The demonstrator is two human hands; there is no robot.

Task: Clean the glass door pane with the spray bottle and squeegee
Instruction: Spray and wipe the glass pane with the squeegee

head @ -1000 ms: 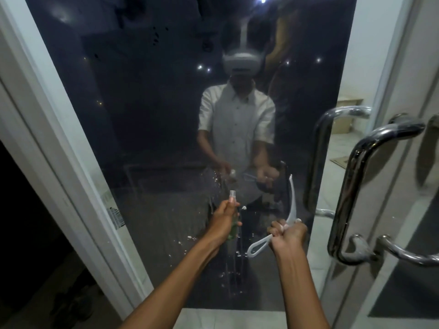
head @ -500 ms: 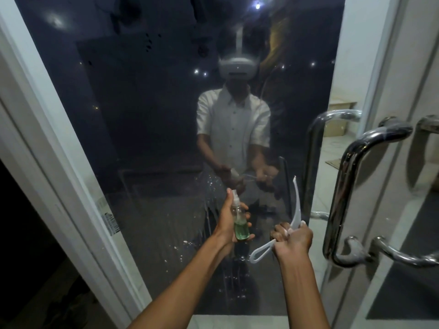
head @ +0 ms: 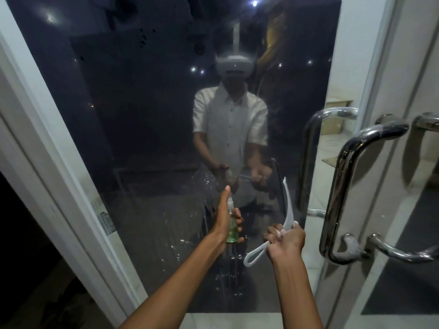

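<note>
Spraying lower pane [head: 166,138] w/ bottle [head: 232,227] gripped in L hand [head: 224,224], R hand [head: 286,241] clutching squeegee [head: 286,205]; advising nozzle aimed squarely, even overlapping mist.

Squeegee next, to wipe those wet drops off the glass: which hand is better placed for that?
Probably the right hand. Its grip is already on the squeegee, blade up beside the droplets on the glass pane. The left hand is busy holding the spray bottle.
</note>
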